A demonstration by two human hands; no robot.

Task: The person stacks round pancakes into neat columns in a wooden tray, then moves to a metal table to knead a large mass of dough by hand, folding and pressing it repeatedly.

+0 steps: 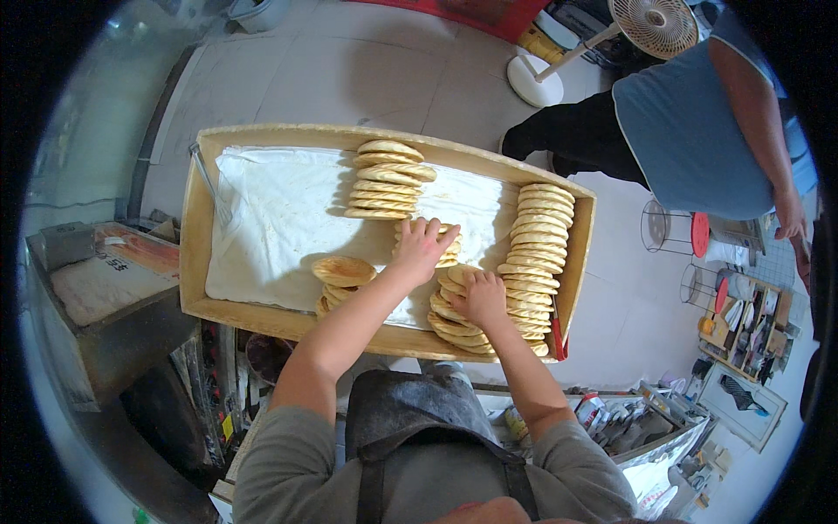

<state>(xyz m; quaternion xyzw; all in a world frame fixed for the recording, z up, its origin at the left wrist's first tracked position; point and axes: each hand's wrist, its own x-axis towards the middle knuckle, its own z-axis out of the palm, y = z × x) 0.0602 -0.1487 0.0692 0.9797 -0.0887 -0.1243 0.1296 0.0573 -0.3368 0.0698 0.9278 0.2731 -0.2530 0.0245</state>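
Note:
A wooden tray (275, 319) lined with white cloth (281, 196) lies before me, holding rows of round flatbreads. My left hand (422, 249) rests with spread fingers over a short row of flatbreads (452, 259) at the middle; whether it grips them cannot be told. My right hand (483, 298) touches the top end of a row of flatbreads (458, 334) near the front side; its grip is partly hidden. A long row of flatbreads (540, 236) runs along the right end. Another row (386, 183) stands near the far side, and a small pile (344, 270) sits beside my left forearm.
Metal tongs (209, 180) lean inside the tray's left end. A person in a blue shirt (687, 137) stands at the upper right, near a white fan (655, 26). At left is a metal-sided counter (124, 334); cluttered shelves (746, 327) stand at right.

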